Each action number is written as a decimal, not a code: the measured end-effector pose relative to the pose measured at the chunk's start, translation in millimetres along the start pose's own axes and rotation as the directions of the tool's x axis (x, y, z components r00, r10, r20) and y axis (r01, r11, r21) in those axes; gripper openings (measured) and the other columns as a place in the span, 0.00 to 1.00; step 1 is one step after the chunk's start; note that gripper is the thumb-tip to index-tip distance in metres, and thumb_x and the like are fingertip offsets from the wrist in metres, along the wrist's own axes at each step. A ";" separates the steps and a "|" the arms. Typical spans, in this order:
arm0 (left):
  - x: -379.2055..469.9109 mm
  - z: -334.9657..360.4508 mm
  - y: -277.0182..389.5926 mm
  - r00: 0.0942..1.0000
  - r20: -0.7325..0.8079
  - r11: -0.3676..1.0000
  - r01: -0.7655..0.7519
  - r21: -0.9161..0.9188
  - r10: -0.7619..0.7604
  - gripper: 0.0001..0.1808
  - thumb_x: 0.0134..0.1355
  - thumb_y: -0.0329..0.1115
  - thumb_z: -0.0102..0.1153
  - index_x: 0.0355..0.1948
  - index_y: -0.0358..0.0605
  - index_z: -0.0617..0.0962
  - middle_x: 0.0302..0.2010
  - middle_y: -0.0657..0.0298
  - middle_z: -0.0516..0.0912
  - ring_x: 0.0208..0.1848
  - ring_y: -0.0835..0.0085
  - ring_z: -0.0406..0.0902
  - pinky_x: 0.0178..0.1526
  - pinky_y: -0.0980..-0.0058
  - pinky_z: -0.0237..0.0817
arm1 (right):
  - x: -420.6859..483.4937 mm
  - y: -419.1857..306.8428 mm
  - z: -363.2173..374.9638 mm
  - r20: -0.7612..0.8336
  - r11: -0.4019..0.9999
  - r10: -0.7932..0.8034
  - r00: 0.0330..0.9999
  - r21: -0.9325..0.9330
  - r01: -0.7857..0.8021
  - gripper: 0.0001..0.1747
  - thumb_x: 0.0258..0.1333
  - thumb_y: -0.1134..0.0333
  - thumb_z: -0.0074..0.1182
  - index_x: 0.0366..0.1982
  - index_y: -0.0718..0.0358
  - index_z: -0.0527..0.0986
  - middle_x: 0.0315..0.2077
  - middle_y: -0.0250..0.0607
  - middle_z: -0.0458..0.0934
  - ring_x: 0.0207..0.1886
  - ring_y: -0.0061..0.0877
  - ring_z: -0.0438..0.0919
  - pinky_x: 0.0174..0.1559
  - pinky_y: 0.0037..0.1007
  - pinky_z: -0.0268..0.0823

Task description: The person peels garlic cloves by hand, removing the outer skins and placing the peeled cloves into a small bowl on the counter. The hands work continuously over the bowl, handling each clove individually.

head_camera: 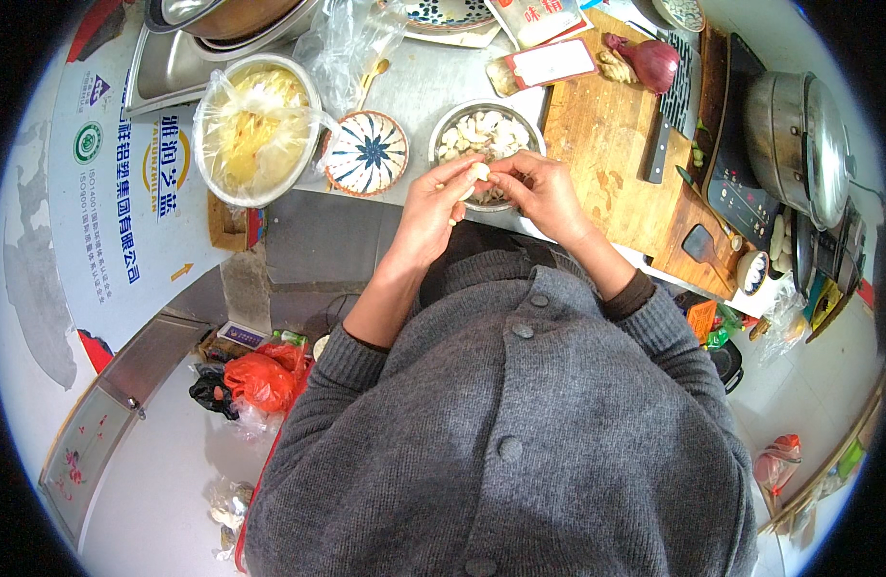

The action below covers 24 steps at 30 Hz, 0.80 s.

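Note:
Over the near side of a steel bowl (pixel 435 133), my left hand (pixel 432 209) holds a peeled garlic clove (pixel 479 172) between thumb and fingertips. More pale cloves seem tucked in its curled fingers, partly hidden. My right hand (pixel 547 191) meets the clove from the other side, thumb and forefinger pinched at it. Garlic cloves (pixel 482 133) fill the bowl's far part; brownish bits, perhaps skins, show below my fingers. Left of the bowl sits a small patterned dish (pixel 367 153) with dark blue rays.
A wooden cutting board (pixel 594 137) at right carries a cleaver (pixel 659 148), a red onion (pixel 653 63) and a ginger piece (pixel 617 66). Farther right are a spatula (pixel 700 245) and a lidded steel pot (pixel 796 144). A plastic-covered bowl of yellow food (pixel 259 130) stands at left.

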<state>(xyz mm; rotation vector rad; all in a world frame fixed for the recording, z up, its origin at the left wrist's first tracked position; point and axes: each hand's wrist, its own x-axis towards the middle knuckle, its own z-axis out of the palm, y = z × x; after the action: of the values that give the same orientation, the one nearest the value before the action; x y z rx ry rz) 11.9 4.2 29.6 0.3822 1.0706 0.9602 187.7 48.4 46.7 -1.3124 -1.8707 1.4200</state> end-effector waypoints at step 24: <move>-4.2 -3.0 4.1 0.998 0.062 1.000 -0.017 0.027 0.015 0.20 0.66 0.32 0.53 0.57 0.35 0.74 0.45 0.60 0.83 0.44 0.79 0.81 0.24 0.90 0.54 | 5.2 -1.6 -4.4 -0.157 0.996 0.071 0.985 -0.040 -0.078 0.04 0.53 0.70 0.56 0.29 0.64 0.78 0.27 0.43 0.80 0.29 0.36 0.79 0.33 0.31 0.72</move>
<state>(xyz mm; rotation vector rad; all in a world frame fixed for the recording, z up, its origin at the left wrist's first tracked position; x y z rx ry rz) 6.8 2.6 33.3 0.4406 1.0264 0.9431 188.1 55.0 48.8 -1.4855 -1.7783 1.2770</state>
